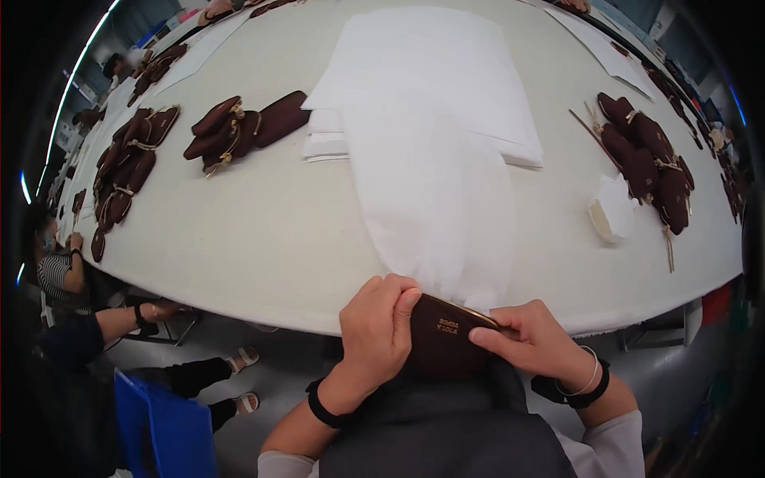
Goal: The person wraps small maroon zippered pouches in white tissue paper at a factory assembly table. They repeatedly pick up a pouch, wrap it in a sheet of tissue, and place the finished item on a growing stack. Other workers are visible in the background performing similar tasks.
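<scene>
A dark brown pouch (446, 338) with a gold zip along its top edge and gold lettering is held between my hands, just off the table's near edge. My left hand (378, 327) grips its left upper corner, thumb pressed against the curled fingers. At the right upper corner, my right hand (530, 338) pinches the pouch with the thumb on its front. White tissue paper (430, 207) reaches from a paper stack down to the pouch's top edge. Whether the paper goes inside the pouch cannot be made out.
Piles of brown pouches lie at left (127, 171), at centre left (231, 131) and at right (649, 155). A crumpled white paper piece (613, 209) is beside the right pile. Along the left side sit other people, and a blue chair (163, 426) stands at lower left.
</scene>
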### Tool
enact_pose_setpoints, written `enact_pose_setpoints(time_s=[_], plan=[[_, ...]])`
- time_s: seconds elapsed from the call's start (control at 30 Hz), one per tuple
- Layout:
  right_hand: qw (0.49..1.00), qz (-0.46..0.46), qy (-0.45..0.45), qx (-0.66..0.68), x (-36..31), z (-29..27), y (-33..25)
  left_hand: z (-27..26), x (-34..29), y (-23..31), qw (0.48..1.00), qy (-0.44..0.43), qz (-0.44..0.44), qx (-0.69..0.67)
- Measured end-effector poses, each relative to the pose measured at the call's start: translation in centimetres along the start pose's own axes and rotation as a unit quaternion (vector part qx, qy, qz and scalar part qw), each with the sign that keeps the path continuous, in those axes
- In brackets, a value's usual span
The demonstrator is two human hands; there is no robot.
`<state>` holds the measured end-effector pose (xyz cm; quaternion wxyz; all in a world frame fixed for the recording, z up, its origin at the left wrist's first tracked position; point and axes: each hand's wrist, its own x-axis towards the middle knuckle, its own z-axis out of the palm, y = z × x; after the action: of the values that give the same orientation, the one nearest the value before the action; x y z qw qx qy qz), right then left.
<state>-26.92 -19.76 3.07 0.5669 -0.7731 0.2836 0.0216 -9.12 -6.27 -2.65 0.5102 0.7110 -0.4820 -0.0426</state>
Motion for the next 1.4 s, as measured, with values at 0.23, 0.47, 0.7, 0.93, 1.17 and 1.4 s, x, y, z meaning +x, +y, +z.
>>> enact_pose_setpoints(time_s=[0.23,0.47,0.7,0.93,1.17,1.4], plan=[[0.956,-0.183,0.222,-0.058,0.1,2.1,2.1,-0.3,-0.7,0.4,1.0,-0.001,-0.016,-0.025],[0.914,-0.284,0.267,-0.108,0.8,2.7,3.6,-0.7,-1.1,0.6,0.997,0.012,-0.005,-0.08],[0.92,-0.245,0.3,-0.061,1.4,3.8,4.4,-0.1,-1.0,-0.1,0.997,0.037,-0.002,-0.064],[0.9,-0.27,0.337,-0.055,1.7,4.4,4.2,0.2,-1.2,0.1,0.997,0.048,0.007,-0.057],[0.939,-0.225,0.233,-0.118,0.6,2.7,4.8,0.4,-1.6,0.3,0.995,0.079,0.026,-0.06],[0.918,-0.257,0.271,-0.13,0.0,3.7,4.0,0.8,-1.2,0.5,0.993,0.103,0.013,-0.056]])
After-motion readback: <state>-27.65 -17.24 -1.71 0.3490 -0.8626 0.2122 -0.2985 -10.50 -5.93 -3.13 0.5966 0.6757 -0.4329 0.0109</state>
